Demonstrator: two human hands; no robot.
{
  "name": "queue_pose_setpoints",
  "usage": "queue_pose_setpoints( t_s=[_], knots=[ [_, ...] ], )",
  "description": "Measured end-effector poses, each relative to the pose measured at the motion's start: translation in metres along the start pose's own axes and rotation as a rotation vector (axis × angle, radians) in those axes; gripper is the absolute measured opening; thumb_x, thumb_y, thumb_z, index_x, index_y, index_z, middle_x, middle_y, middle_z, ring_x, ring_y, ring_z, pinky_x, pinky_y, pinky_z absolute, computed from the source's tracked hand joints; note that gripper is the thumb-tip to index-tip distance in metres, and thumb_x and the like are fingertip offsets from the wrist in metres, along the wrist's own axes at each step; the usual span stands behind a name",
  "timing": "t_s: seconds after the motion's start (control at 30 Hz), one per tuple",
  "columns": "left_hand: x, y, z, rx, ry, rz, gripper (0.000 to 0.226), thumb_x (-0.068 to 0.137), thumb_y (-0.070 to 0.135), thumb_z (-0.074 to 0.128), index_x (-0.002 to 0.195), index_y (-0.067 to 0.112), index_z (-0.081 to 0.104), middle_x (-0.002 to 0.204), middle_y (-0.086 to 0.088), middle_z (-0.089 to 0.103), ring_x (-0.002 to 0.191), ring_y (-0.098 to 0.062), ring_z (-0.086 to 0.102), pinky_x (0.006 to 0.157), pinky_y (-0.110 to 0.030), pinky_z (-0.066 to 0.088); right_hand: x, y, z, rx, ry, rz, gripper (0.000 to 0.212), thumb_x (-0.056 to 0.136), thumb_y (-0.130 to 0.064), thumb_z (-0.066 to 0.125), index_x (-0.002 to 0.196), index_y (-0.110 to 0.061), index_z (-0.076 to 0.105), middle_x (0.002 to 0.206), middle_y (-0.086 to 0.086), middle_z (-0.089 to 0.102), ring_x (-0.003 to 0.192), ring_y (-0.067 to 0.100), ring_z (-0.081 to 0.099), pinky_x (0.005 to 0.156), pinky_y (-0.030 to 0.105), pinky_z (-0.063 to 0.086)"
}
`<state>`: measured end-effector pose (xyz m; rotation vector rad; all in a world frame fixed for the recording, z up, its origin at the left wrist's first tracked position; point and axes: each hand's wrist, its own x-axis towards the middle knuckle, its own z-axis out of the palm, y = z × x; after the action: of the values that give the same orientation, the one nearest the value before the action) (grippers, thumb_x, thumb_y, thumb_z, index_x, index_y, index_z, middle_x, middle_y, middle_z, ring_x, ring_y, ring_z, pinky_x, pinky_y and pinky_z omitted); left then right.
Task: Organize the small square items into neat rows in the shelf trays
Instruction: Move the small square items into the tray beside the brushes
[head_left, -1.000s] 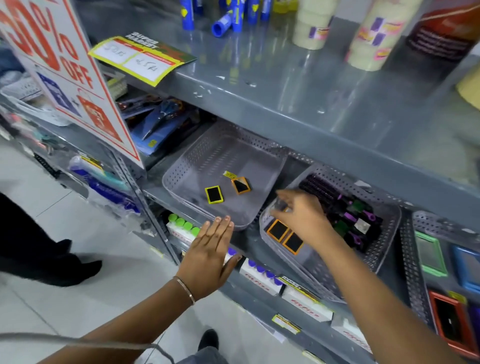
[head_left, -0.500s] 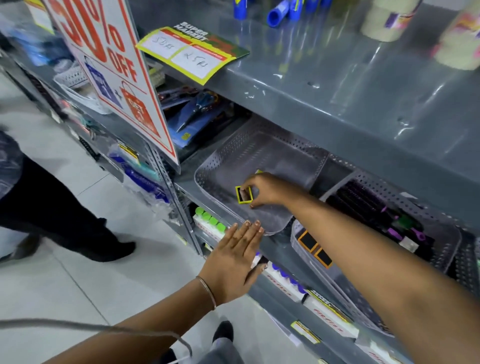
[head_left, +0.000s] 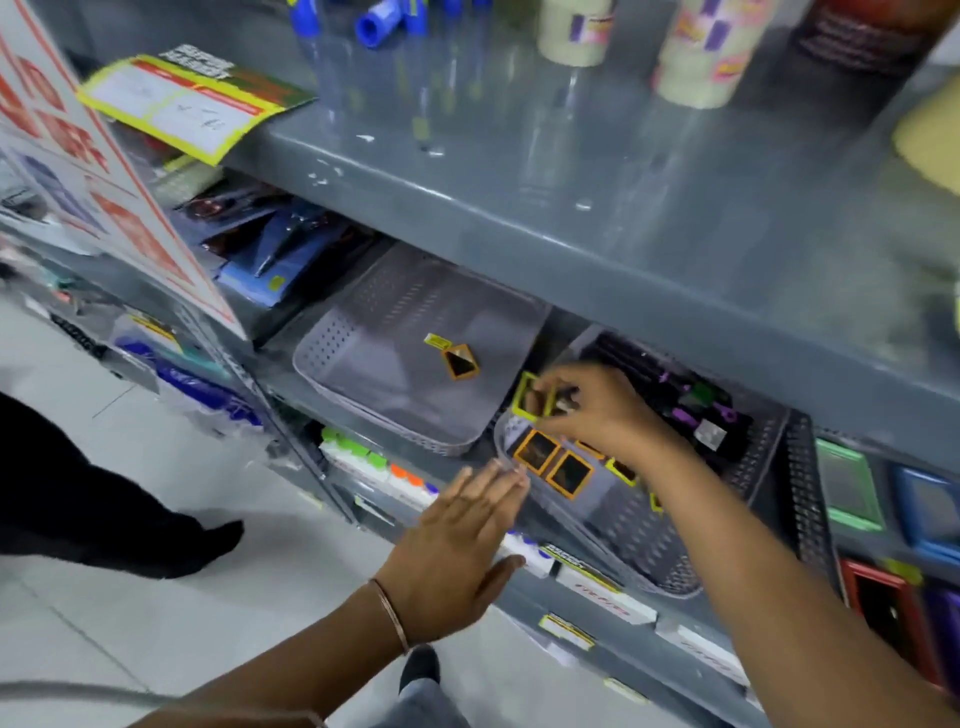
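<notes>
My right hand (head_left: 597, 410) pinches a yellow-framed square item (head_left: 527, 397) above the near left corner of the right grey tray (head_left: 644, 540). In that tray two orange-framed squares (head_left: 553, 462) lie side by side, and a yellow-framed one (head_left: 621, 470) shows partly under my wrist. The left grey tray (head_left: 384, 374) holds one orange-framed square (head_left: 460, 362) and a small yellow tag (head_left: 437, 342). My left hand (head_left: 457, 551) hovers flat with fingers spread, its fingertips at the right tray's near rim, holding nothing.
Dark and purple items (head_left: 685, 405) fill the right tray's back. Larger coloured frames (head_left: 852, 488) sit in a tray further right. The upper shelf (head_left: 519, 182) overhangs the trays. A sale sign (head_left: 88, 156) hangs at left. A person's dark shoe (head_left: 197, 545) stands on the floor.
My right hand picked the yellow-framed square out of the left tray and carried it right, over the right tray. My left hand shifted right to that tray's rim.
</notes>
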<state>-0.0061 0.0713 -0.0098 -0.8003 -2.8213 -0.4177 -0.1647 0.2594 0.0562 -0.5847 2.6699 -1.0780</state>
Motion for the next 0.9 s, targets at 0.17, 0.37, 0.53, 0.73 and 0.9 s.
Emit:
queue_pose_setpoints(
  t_s=[0.17,0.37,0.53,0.73,0.9],
  knots=[
    [0.006,0.036,0.023,-0.009,-0.079,0.137,0.066,0.102,0.045,0.039,0.155,0.009,0.023,0.163,-0.005,0.019,0.151,-0.023,0.013,0.120,-0.043,0.018,-0.082,0.044,-0.008,-0.152,-0.075,0.332,0.010,0.068,-0.011,0.082,0.075,-0.013,0.075,0.085,0.003,0.076,0.082,0.020,0.072,0.077,0.034,0.056],
    [0.007,0.036,0.025,0.022,-0.106,0.130,0.065,0.101,0.042,0.039,0.156,0.011,0.021,0.163,-0.004,0.018,0.151,-0.022,0.014,0.118,-0.043,0.018,-0.100,0.062,0.015,-0.203,-0.095,0.486,0.009,0.075,-0.013,0.074,0.083,-0.017,0.074,0.088,0.003,0.076,0.083,0.020,0.071,0.079,0.035,0.060],
    [0.007,0.039,0.022,0.025,-0.081,0.127,0.064,0.099,0.041,0.044,0.153,0.009,0.029,0.161,-0.006,0.025,0.149,-0.023,0.021,0.116,-0.043,0.022,-0.102,0.065,0.023,-0.249,-0.069,0.492,0.009,0.078,-0.010,0.071,0.080,-0.019,0.073,0.084,0.002,0.074,0.078,0.019,0.069,0.072,0.032,0.059],
    [0.007,0.043,0.021,0.014,-0.081,0.109,0.064,0.099,0.040,0.044,0.153,0.009,0.029,0.161,-0.006,0.025,0.149,-0.023,0.020,0.115,-0.043,0.023,-0.100,0.063,0.025,-0.308,-0.078,0.501,0.017,0.081,-0.007,0.069,0.082,-0.023,0.075,0.086,0.000,0.073,0.070,0.016,0.066,0.065,0.025,0.052],
    [0.009,0.027,0.012,0.003,-0.068,0.068,0.066,0.100,0.041,0.041,0.154,0.008,0.024,0.162,-0.006,0.022,0.151,-0.024,0.014,0.118,-0.045,0.019,-0.104,0.050,0.020,-0.328,-0.032,0.429,0.005,0.083,-0.019,0.075,0.087,-0.020,0.078,0.095,0.002,0.071,0.080,0.020,0.070,0.068,0.027,0.052]
  ],
)
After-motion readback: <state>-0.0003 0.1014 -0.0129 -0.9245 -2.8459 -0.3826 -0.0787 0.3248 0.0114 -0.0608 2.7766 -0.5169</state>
